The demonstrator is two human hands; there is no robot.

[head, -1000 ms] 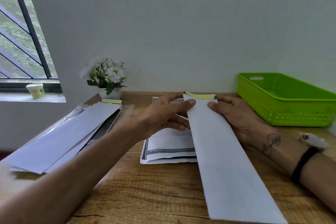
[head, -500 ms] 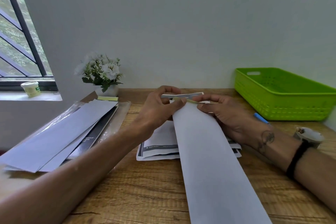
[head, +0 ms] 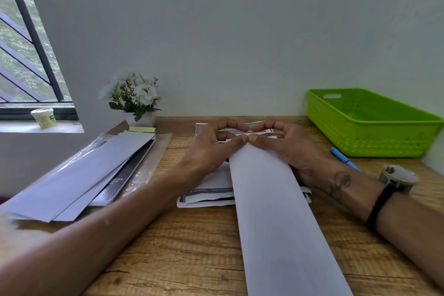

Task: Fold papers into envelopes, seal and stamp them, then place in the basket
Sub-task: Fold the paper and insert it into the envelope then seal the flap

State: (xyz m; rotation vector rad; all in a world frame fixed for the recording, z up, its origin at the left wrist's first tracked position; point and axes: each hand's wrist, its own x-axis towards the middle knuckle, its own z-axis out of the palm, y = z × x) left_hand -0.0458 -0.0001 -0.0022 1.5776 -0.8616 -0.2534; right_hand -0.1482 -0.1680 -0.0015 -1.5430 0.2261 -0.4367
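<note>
Two hands pinching one envelope's far end.
Left hand [head: 211, 149] and right hand [head: 292, 149] grasping long, smooth white envelope [head: 276, 218] on grained wooden desk [head: 180, 252]; one perforated green plastic basket [head: 370, 122] right.

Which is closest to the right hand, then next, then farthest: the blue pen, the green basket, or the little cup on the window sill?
From the right hand:
1. Blue pen, just to its right.
2. Green basket, farther right, by the wall.
3. Little cup, far left on the sill.
</note>
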